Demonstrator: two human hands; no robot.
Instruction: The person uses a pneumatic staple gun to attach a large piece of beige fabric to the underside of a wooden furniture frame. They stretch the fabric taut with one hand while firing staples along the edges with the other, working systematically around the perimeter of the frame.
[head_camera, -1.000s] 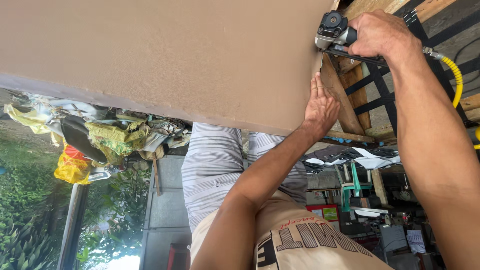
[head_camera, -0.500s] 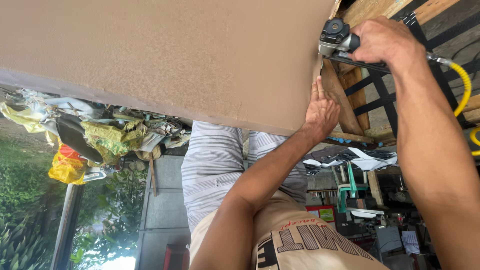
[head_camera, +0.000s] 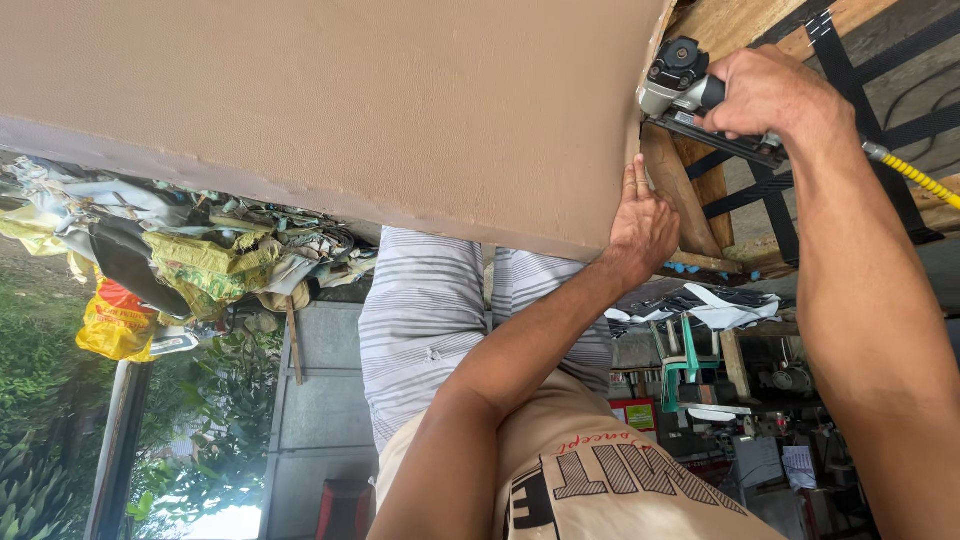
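Head cam comes through flipped, so bear with me. My right hand has its grip closed tight round the handle of a pneumatic staple gun, nose pushed in where the tan upholstery fabric wraps round the edge onto the wooden frame. The yellow coiled air hose trails off the back of the gun, clear of my forearm, so it isn't tugging the tool off line.

My left hand isn't holding anything. It's flat and open, fingers together, palm pressing the fabric against the frame rail just beside the gun's nose. I figure that keeps the cover taut and smooth at the spot being fastened, with the fingers just out of the firing line.

Black webbing straps cross the open back of the frame. Behind is workshop clutter and a heap of scrap material.
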